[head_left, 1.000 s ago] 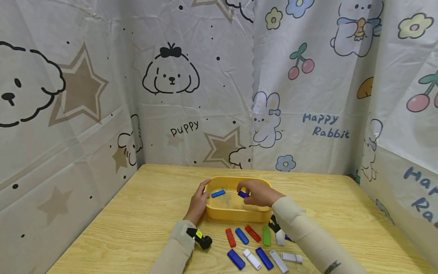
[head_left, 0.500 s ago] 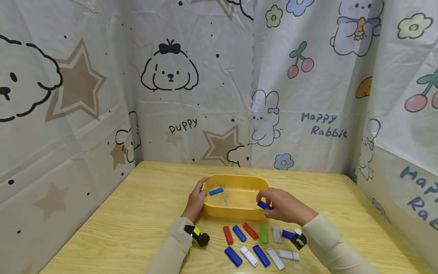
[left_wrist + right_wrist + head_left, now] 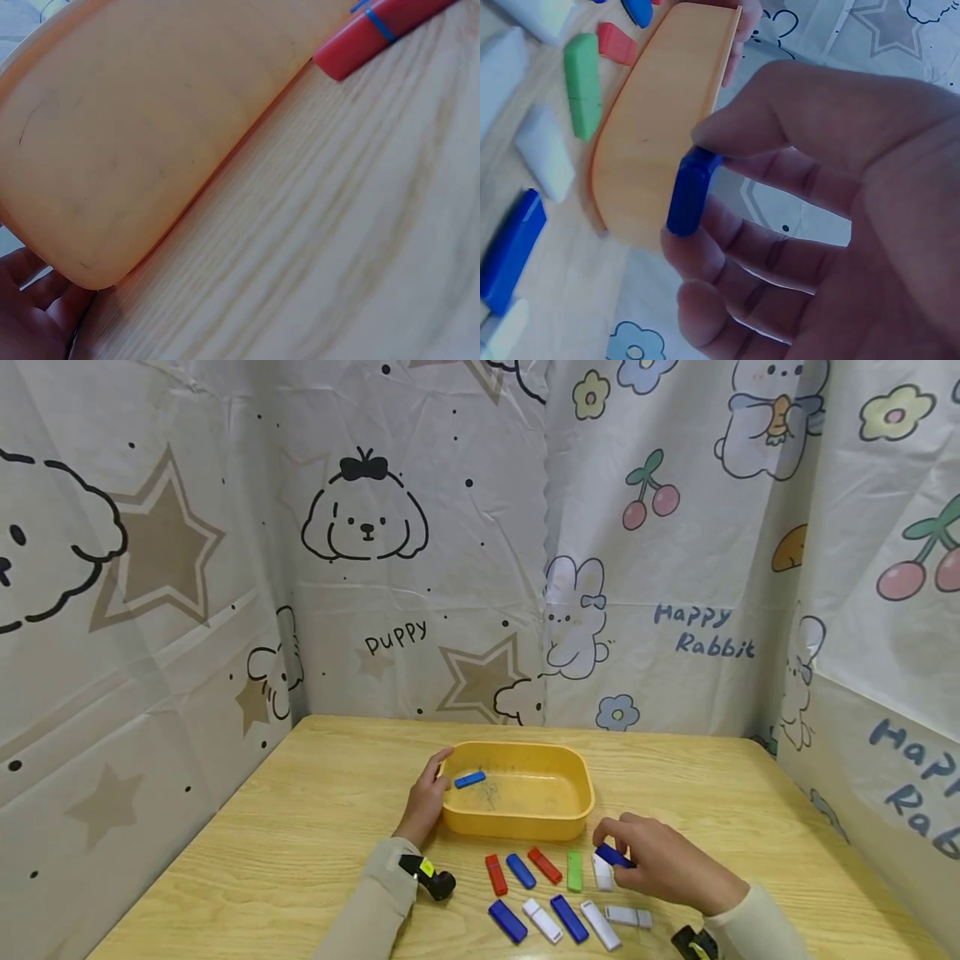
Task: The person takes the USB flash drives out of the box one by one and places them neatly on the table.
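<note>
My right hand (image 3: pixel 667 857) pinches a dark blue USB flash drive (image 3: pixel 613 856) between thumb and fingertips, above the table to the right of the bin's front corner. The right wrist view shows that same drive (image 3: pixel 690 191) at the fingertips, with the lower fingers loosely bent. At the left end of a yellow plastic bin (image 3: pixel 517 827), my left hand (image 3: pixel 423 799) grips the rim, thumb towards the inside. One lighter blue USB flash drive (image 3: pixel 470 779) lies inside the bin, near its left end. Below the held drive, a white drive (image 3: pixel 602 872) is partly covered.
Two loose rows of USB flash drives lie before the bin, among them a red one (image 3: pixel 496 874), a green one (image 3: pixel 574 870) and a white one (image 3: pixel 542 920). Printed curtains (image 3: pixel 420 560) stand behind the wooden table (image 3: pixel 330 793) and at its sides.
My right hand has moved from over the bin out to the right and nearer to me, still pinching the dark blue drive. The left hand keeps its hold on the bin.
</note>
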Demonstrator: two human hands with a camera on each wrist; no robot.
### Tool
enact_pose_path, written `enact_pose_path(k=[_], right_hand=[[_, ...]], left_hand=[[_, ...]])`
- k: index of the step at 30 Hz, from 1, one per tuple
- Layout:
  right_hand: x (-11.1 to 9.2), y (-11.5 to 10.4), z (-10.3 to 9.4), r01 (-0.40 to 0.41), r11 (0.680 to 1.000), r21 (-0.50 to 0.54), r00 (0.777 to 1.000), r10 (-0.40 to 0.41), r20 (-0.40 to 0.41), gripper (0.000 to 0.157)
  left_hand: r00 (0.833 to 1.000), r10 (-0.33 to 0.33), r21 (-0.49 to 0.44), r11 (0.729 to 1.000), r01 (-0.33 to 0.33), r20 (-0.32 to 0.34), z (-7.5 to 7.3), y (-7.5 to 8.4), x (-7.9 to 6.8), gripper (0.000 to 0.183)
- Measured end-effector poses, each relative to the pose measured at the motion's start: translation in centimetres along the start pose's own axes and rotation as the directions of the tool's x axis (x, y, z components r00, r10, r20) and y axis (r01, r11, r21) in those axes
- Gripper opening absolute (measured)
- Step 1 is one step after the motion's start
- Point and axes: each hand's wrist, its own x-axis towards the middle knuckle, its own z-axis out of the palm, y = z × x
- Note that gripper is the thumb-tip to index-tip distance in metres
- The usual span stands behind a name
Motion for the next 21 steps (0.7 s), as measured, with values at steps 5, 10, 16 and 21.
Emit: enact_pose_path(k=[5, 10, 16, 21], right_hand=[[-1.5, 0.6, 0.7, 0.002, 1.000, 0.015, 1.000, -0.002, 0.010, 0.026], [-2.5, 1.8, 1.2, -0.023, 0.999, 0.050, 0.999, 0.021, 0.033, 0.026], [-3.0, 2.8, 1.4, -0.088, 0.989, 0.118, 0.993, 0.079, 0.085, 0.025], [-3.2, 3.3, 1.6, -0.115, 0.986, 0.123, 0.989, 0.102, 0.111, 0.025]], left_hand=[[1.000, -0.007, 0.000, 1.000, 0.007, 0.003, 0.0, 0.2, -0.2, 0.052], [1.000, -0.016, 0.004, 1.000, 0.016, 0.003, 0.0, 0.5, -0.2, 0.052], [1.000, -0.022, -0.002, 1.000, 0.022, 0.003, 0.1, 0.5, -0.1, 0.052], [1.000, -0.012, 0.001, 1.000, 0.012, 0.006, 0.1, 0.3, -0.1, 0.053]])
